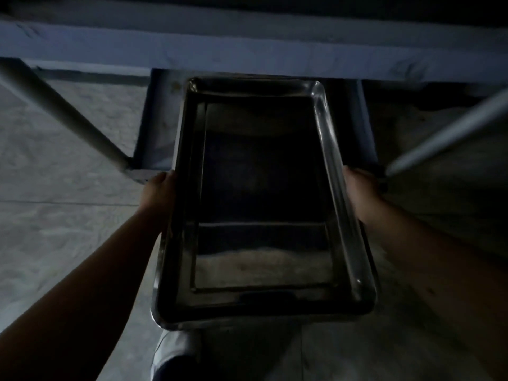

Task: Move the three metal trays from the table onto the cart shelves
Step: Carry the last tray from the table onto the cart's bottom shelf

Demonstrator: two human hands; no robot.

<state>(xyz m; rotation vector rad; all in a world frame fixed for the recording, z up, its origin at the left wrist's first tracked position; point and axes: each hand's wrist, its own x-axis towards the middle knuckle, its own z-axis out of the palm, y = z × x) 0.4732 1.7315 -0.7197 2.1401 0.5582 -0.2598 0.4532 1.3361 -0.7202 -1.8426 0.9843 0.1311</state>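
Metal tray (261,188) held between left hand (158,192) and right hand (361,192).

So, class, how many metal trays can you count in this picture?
1. The metal tray is held between the left hand and right hand, its far end over a low cart shelf. Other trays may lie out of view.

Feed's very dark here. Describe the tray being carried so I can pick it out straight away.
Start from the pale horizontal cart shelf edge across the top, between two slanted light posts. Just below it, centre frame, is the metal tray, held by the left hand and right hand on its long sides. It is the only dark, shiny rectangle with a raised rounded rim, and it looks empty.
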